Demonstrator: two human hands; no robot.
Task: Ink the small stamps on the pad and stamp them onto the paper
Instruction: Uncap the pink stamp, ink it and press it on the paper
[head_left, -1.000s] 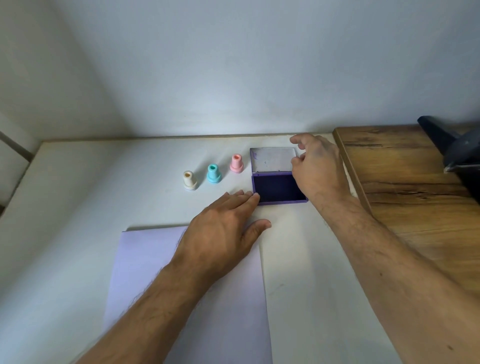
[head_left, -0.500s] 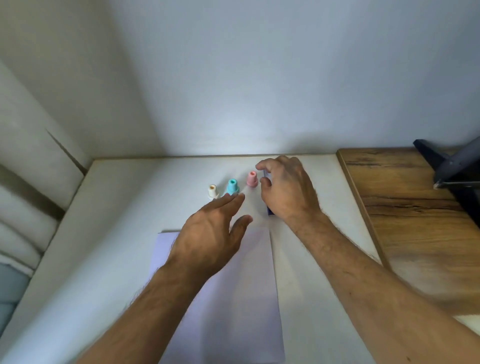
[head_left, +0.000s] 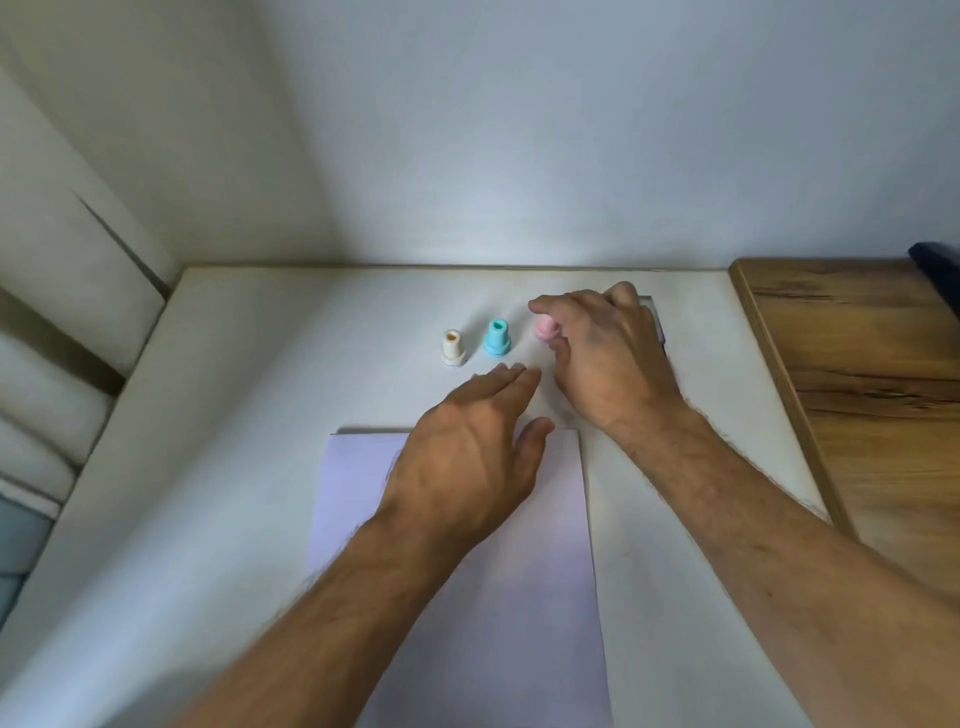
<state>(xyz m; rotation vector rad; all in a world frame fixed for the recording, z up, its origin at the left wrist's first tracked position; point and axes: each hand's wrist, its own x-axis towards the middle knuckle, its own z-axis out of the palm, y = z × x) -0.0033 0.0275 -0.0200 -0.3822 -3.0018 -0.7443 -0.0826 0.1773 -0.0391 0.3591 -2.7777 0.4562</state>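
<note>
Three small stamps stand in a row on the white table (head_left: 249, 415): a cream stamp (head_left: 452, 348), a teal stamp (head_left: 497, 338) and a pink stamp (head_left: 545, 327). My right hand (head_left: 608, 358) reaches over the pink stamp, its index finger and thumb pinching it where it stands. That hand hides most of the purple ink pad (head_left: 661, 332); only its right edge shows. My left hand (head_left: 467, 457) lies palm down, fingers spread a little, on the top edge of the white paper (head_left: 545, 597) and holds nothing.
A wooden board (head_left: 857, 374) adjoins the table on the right, with a dark object (head_left: 940, 275) at its far corner. The wall runs along the table's back edge. Pale cushions (head_left: 47, 364) sit at the left.
My right hand has left the ink pad's lid and moved left onto the pink stamp, closing finger and thumb on it. The left hand has stayed on the paper's top edge. The view tilted.
</note>
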